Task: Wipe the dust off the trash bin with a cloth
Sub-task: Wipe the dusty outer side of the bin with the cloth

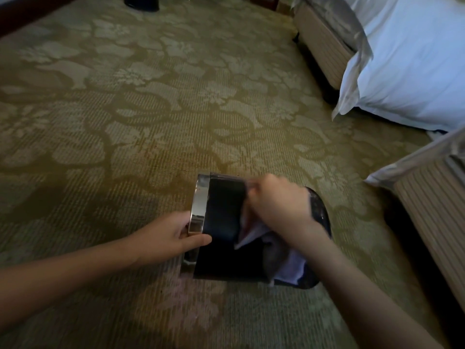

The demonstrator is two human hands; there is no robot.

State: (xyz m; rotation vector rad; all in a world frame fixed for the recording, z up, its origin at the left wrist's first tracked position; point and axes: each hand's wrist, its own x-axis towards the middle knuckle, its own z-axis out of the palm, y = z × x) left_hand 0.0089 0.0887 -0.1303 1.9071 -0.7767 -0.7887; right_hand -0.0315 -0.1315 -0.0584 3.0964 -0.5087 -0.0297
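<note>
A black trash bin [221, 222] with a shiny metal rim lies tipped on its side above the carpet, rim to the left and base to the right. My left hand [173, 235] grips the metal rim, thumb across the black wall. My right hand [279, 200] clutches a pale cloth [254, 233] and holds it against the bin's upper side. The cloth hangs down over the bin's body toward its base. The right hand is slightly blurred.
Patterned green-gold carpet [151, 109] spreads around. A bed with white bedding [407, 71] stands at the upper right, and a second bed's corner [432, 197] at the right. A dark object [142, 2] sits at the top edge.
</note>
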